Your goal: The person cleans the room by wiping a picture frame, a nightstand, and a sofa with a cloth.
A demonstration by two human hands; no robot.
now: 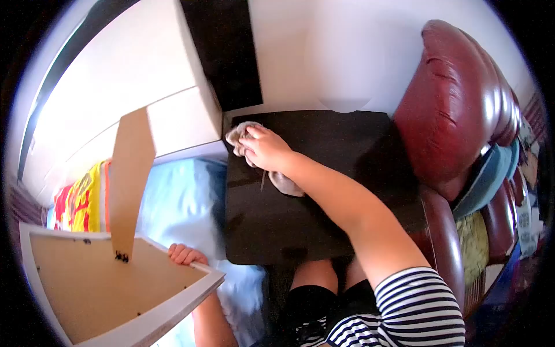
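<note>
Holding a crumpled greyish cloth (234, 139) in its bent fingers (252, 132), the right hand (270, 150) is over the dark bench (272, 231), and a loose part of this cloth lies near the fingers, beside the forearm. The left hand (188, 255) has its fingers closed around the edge of a white-bordered picture frame (69, 277), whose brown support leg (132, 168) rises to the left of these fingers. Well to the right of the right fingers stands a dark red leather sofa (445, 104).

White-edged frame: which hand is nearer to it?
Left. The left hand grips the white-edged frame by its edge; the right hand is farther off, holding a cloth on the dark table.
</note>
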